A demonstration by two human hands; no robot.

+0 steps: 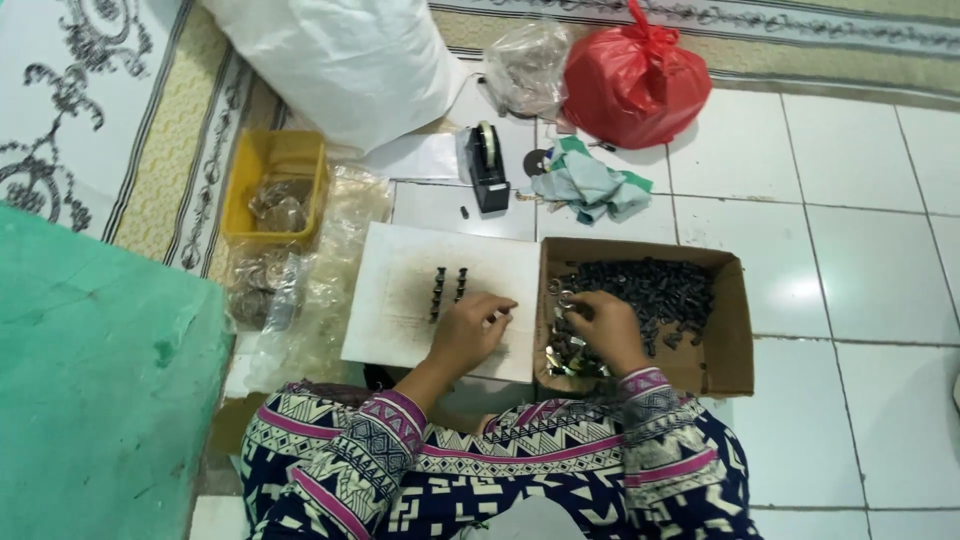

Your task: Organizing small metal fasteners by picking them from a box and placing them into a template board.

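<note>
Left hand rests on the white board, fingers curled closed; whether it grips anything cannot be told. Right hand reaches into the cardboard box, fingers pinched on small metal parts. Dark parts fill the box's far half. Beyond: tape dispenser, yellow tray, red bag.

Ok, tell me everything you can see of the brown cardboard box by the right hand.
The cardboard box is brown, shallow and open-topped, lying flat on the white tiled floor. Its left wall meets the white board. Inside, small dark parts are heaped toward the back, and shiny metal pieces lie at the front left. The right hand reaches in over the near left corner; whether it grips anything cannot be told.
</note>
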